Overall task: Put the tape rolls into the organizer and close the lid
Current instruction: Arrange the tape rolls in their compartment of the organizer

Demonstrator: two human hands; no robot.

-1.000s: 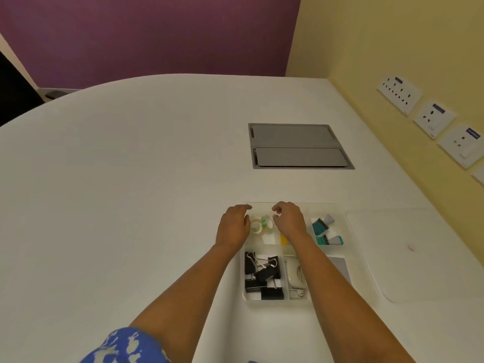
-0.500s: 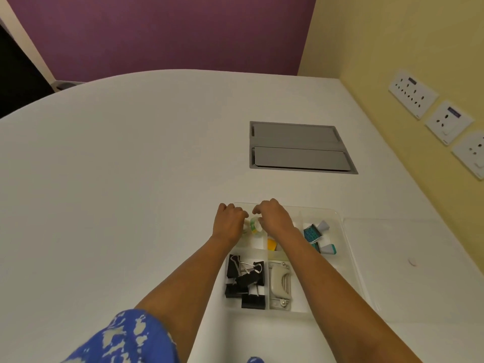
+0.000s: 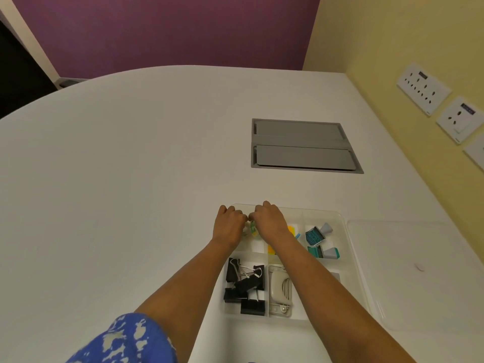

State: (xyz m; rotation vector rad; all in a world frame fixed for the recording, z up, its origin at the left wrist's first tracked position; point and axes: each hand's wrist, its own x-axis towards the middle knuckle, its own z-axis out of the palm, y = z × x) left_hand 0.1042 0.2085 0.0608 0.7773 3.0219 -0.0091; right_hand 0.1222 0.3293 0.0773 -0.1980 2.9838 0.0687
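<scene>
A clear plastic organizer (image 3: 348, 247) lies open on the white table. Both my hands are over its far-left compartment, knuckles up and fingertips meeting. My left hand (image 3: 229, 226) and my right hand (image 3: 269, 221) close around small tape rolls (image 3: 252, 228), of which only a green-and-white sliver shows between the hands. How many rolls each hand holds is hidden. The clear lid (image 3: 419, 273) lies flat on the table to the right of the organizer.
Other compartments hold black binder clips (image 3: 245, 286), a beige hole punch (image 3: 280, 292), teal stamps (image 3: 315, 235) and yellow sticky notes (image 3: 272, 249). A grey cable hatch (image 3: 301, 146) is set into the table farther back. The yellow wall with sockets (image 3: 424, 87) runs along the right.
My hands have closed in on each other over the far-left compartment and now cover most of the tape rolls that showed between them. The camera has shifted, so the organizer sits lower right.
</scene>
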